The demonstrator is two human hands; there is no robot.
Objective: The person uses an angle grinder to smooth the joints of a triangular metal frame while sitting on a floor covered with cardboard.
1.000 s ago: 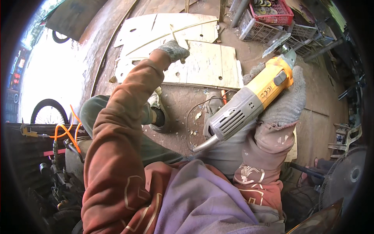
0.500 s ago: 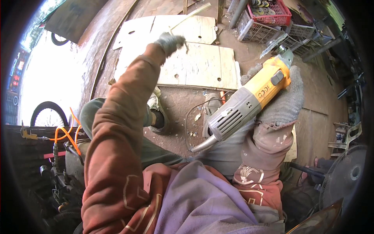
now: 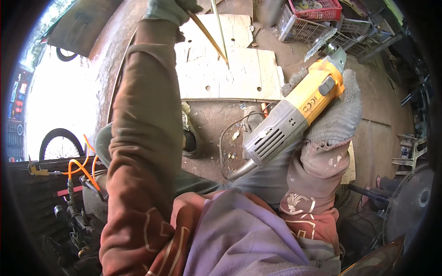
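Note:
My left hand (image 3: 166,10), in a grey glove, is at the top edge, partly cut off. Its fingers are closed on the upper end of a thin brown strip (image 3: 209,37), which slants down over pale wooden boards (image 3: 239,76). A second thin, pale strip (image 3: 218,25) runs from the top edge to about the same low point; whether the two are joined I cannot tell. My right hand (image 3: 338,112), also gloved, grips a yellow and grey angle grinder (image 3: 294,117), its head pointing up and right. The grinder's disc (image 3: 321,44) looks worn and ragged.
A red basket (image 3: 317,13) of discs sits on grey crates (image 3: 306,31) at the upper right. The grinder's cord (image 3: 222,142) loops beside my shoe (image 3: 191,138). Orange hose (image 3: 83,168) and machinery lie left, near a bicycle wheel (image 3: 61,145). A round fan (image 3: 412,204) stands right.
My left hand has moved up and to the left, to the picture's top edge. The brown strip now shows below it. My right hand and the grinder have hardly moved.

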